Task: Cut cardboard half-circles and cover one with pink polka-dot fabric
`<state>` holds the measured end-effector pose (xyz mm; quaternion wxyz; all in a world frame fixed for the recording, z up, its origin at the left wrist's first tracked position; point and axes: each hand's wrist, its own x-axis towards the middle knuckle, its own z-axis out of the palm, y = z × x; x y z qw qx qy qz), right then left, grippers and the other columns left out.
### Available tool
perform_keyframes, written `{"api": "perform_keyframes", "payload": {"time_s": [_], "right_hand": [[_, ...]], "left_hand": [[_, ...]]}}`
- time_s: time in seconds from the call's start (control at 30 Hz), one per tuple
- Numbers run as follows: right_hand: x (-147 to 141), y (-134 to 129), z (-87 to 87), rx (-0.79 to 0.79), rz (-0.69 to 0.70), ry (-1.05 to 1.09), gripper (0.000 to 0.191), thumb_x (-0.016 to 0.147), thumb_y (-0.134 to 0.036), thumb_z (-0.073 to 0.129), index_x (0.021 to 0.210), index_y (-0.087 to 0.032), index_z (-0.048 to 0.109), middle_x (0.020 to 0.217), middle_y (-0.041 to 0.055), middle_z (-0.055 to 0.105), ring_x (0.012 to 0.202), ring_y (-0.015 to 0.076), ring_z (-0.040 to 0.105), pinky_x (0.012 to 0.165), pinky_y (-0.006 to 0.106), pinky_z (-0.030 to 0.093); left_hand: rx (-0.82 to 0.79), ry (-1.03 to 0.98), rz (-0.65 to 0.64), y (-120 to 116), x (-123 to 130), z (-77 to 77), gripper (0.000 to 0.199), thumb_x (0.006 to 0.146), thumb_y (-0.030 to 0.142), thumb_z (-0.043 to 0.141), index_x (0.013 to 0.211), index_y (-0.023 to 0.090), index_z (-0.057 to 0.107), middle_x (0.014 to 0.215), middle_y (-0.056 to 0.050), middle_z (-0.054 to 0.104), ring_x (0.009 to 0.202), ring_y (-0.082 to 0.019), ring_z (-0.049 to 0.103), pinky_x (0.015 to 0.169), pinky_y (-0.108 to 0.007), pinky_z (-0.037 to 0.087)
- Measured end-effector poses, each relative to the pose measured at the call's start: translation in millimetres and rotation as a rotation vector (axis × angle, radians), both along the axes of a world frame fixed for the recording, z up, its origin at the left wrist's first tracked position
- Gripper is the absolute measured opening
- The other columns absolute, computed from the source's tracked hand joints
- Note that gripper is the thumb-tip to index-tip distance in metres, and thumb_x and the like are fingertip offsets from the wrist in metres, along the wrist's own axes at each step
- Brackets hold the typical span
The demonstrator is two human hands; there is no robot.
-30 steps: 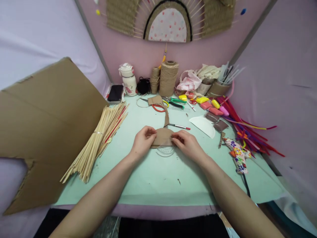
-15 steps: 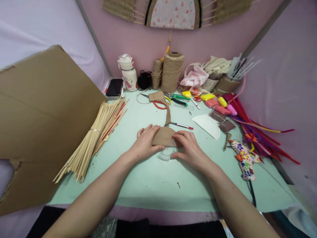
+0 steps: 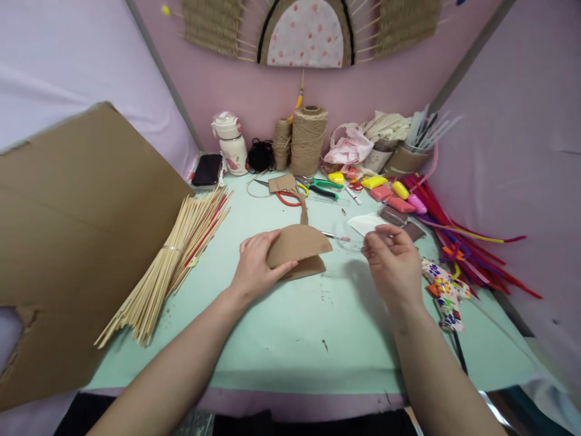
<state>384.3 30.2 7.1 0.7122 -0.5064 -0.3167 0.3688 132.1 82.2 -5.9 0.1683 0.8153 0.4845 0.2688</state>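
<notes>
My left hand [image 3: 256,263] grips the left end of a half-round piece of brown cardboard [image 3: 299,242], thumb on the near side. A second cardboard layer shows beneath it, parted from the top one at the right; whether it is one folded piece I cannot tell. Raised to the right, my right hand [image 3: 394,263] pinches a clear plastic protractor [image 3: 351,241], which is faint and blurred. Behind the protractor lies a pen [image 3: 333,235]. A white half-round paper [image 3: 365,223] is partly covered by my right fingers.
Bundled bamboo sticks [image 3: 166,260] and a big cardboard sheet [image 3: 91,230] stand left. Scissors [image 3: 288,198], pliers [image 3: 324,189], twine spools [image 3: 309,142] and a bottle [image 3: 232,145] are at the back. Clay packs [image 3: 399,204], pipe cleaners [image 3: 481,254] and a flower-patterned glue gun [image 3: 449,293] lie right.
My right hand has lifted off the cardboard and moved right, taking the protractor along. The cardboard is now tilted up, showing a second layer under it. My left hand stays on it.
</notes>
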Motion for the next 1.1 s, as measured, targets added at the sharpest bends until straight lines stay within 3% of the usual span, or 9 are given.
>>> {"api": "perform_keyframes", "payload": {"time_s": [0.07,0.17,0.4,0.57,0.7,0.8,0.87,0.97,1.1], "right_hand": [[8,2,2.4,0.066,-0.095,0.155,0.031,0.066,-0.028,0.078,0.086,-0.023,0.055,0.067,-0.0069,0.059,0.056,0.0069,0.052,0.053,0.019,0.042],[17,4,3.4,0.092,-0.099,0.298,0.035,0.063,-0.028,0.080,0.083,-0.023,0.051,0.065,-0.0081,0.056,0.051,0.0053,0.048,0.048,0.016,0.038],[14,1,3.2,0.108,-0.105,0.289,0.036,0.065,-0.031,0.079,0.093,-0.024,0.056,0.065,-0.0071,0.059,0.050,0.0054,0.047,0.048,0.016,0.037],[9,-2,4.8,0.064,-0.050,0.167,0.037,0.072,-0.038,0.075,0.104,-0.026,0.059,0.064,-0.0073,0.057,0.048,0.0057,0.043,0.046,0.017,0.032],[6,-2,0.1,0.033,-0.040,0.044,0.037,0.076,-0.037,0.072,0.108,-0.025,0.060,0.060,-0.0083,0.052,0.051,0.0076,0.043,0.049,0.019,0.033],[5,-2,-5.6,-0.003,-0.025,-0.031,0.029,0.078,-0.036,0.071,0.101,-0.024,0.057,0.060,-0.0075,0.054,0.054,0.0090,0.046,0.052,0.020,0.034],[4,-2,-8.3,-0.034,0.010,-0.103,0.024,0.081,-0.036,0.069,0.098,-0.024,0.057,0.061,-0.0067,0.054,0.055,0.0097,0.046,0.053,0.022,0.035],[3,-3,-9.6,-0.091,0.061,-0.254,0.022,0.086,-0.038,0.063,0.099,-0.022,0.063,0.061,-0.0057,0.049,0.056,0.0103,0.043,0.054,0.023,0.033],[-1,-6,-4.8,-0.203,0.203,-0.497,0.023,0.089,-0.036,0.055,0.101,-0.021,0.069,0.070,-0.0022,0.052,0.062,0.0124,0.048,0.059,0.026,0.036]], "left_hand": [[0.005,-0.044,0.076,-1,1,2.3,0.055,0.078,0.052,0.066,0.124,0.024,0.054,0.129,-0.010,0.062,0.122,-0.029,0.054,0.106,-0.044,0.033],[-0.007,-0.108,0.189,0,-2,11.8,0.049,0.081,0.052,0.062,0.121,0.024,0.056,0.128,-0.008,0.063,0.119,-0.028,0.056,0.103,-0.042,0.039],[0.021,0.083,0.396,26,-32,41.7,0.064,0.077,0.056,0.063,0.128,0.018,0.053,0.129,-0.013,0.061,0.118,-0.031,0.057,0.100,-0.043,0.042],[-0.018,0.215,0.497,49,-40,26.3,0.063,0.079,0.055,0.061,0.128,0.016,0.053,0.127,-0.017,0.061,0.119,-0.035,0.055,0.101,-0.048,0.039],[-0.055,0.262,0.442,53,-38,7.1,0.060,0.080,0.051,0.063,0.128,0.018,0.052,0.136,-0.019,0.055,0.128,-0.037,0.048,0.105,-0.056,0.034],[0.042,0.196,0.385,46,-33,3.5,0.060,0.081,0.050,0.064,0.130,0.019,0.050,0.149,-0.019,0.041,0.139,-0.037,0.034,0.110,-0.057,0.027],[0.047,0.113,0.211,36,-26,5.1,0.062,0.081,0.051,0.063,0.133,0.020,0.048,0.148,-0.016,0.042,0.138,-0.033,0.036,0.111,-0.052,0.029],[-0.142,0.129,-0.162,15,-11,6.0,0.078,0.075,0.058,0.068,0.138,0.022,0.042,0.143,-0.015,0.048,0.133,-0.033,0.043,0.109,-0.049,0.034],[-0.194,0.217,-0.309,-10,7,0.5,0.076,0.075,0.050,0.070,0.139,0.022,0.041,0.146,-0.015,0.043,0.137,-0.035,0.033,0.110,-0.054,0.028]]}}
